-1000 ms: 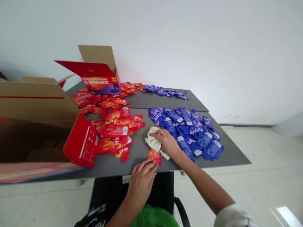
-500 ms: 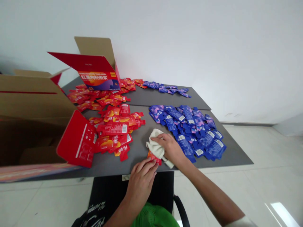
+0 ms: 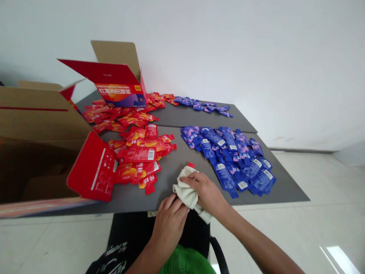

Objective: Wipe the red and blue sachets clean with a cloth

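Observation:
At the table's near edge, a cream cloth is bunched under the fingers of my right hand, which is closed on it. Beneath the cloth lies a red sachet; only its far tip shows. My left hand has its fingers curled at the sachet's near end, against the cloth's lower border; the fingertips are partly hidden. A pile of red sachets lies to the left of my hands. Many blue sachets are heaped to the right.
A large open carton stands at the left, its red flap sticking out over the grey table. Behind it is a red open box among more red sachets. A row of blue sachets lies along the back, near the wall.
My right hand has drawn the cloth toward me along the red sachet. The sachet's near part is now covered and its far tip is exposed. My left hand has stayed nearly in place.

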{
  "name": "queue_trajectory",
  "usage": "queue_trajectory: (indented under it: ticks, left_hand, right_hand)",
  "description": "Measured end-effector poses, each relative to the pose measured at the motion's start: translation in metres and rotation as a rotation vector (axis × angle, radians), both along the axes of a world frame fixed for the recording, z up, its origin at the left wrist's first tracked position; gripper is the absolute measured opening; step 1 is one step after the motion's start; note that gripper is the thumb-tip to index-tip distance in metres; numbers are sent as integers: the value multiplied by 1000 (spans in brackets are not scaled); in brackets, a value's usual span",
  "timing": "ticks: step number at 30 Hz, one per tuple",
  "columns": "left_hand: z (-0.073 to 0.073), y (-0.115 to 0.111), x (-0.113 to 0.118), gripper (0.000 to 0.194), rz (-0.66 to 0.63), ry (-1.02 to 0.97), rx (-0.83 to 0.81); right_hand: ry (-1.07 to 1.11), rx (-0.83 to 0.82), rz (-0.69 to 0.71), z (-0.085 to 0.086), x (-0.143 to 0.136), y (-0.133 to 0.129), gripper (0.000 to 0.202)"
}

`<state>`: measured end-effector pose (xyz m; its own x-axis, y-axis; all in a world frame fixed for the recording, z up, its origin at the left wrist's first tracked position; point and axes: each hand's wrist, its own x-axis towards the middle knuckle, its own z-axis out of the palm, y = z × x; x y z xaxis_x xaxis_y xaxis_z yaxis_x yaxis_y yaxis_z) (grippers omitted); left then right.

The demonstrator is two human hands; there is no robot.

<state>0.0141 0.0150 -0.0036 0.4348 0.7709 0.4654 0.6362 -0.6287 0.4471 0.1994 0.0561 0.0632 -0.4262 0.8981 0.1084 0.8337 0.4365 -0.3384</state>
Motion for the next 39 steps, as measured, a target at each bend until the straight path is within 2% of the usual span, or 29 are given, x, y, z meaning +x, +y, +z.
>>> queue_trajectory:
  ticks: [3,5,7,9,11,14,16,18,21,24,26,28,31,34,36,39]
  left_hand:
    - [4,1,0,33,-23,-4,-9]
    - [5,2,1,34,-24,-3,-3]
    - [4,1,1,33,-16,2,-2]
    - [2,-1,2,34,-9,4,-5]
    - [-1,-3,2,33,-1,7,-12]
    - [-5,-4,1,27,11,9,2]
    - [-5,-4,0,28,10,16,10]
    - [-3,-3,0,29,1,25,-1]
    - [2,-1,0,33,-17,30,-8]
    - [4,0,1,36,-21,33,-6]
    - [3,-1,1,37,-9,31,-14]
    - [2,-2,1,38,-5,26,-9]
    - [-2,-3,1,35,-12,11,3]
    - [-5,-4,0,31,-7,-17,19]
    - [-5,-4,0,30,-5,-25,22]
    - [-2,-3,0,27,-12,-15,-2]
  right_hand:
    - [-40,67,-60,-4,6,41,52]
    - [-68,100,-92,4,11,62,53]
    - [-51,138,-117,16,15,65,49]
    - [16,191,-122,28,16,49,46]
    - [81,216,-94,34,13,22,50]
    - [14,88,-10,28,4,-15,50]
    - [-11,-2,-4,16,-1,-21,48]
    - [7,-27,-31,4,-2,-10,46]
    - [-9,18,-73,-3,1,28,48]
    - [-57,61,-123,5,6,65,48]
    - [-57,86,-156,14,9,72,45]
    - [-15,127,-169,24,11,60,44]
    - [69,166,-122,30,8,18,48]
    - [6,41,-44,23,1,-17,50]
    - [6,-44,-38,13,-3,-22,49]
    - [48,-48,-65,0,-4,-1,46]
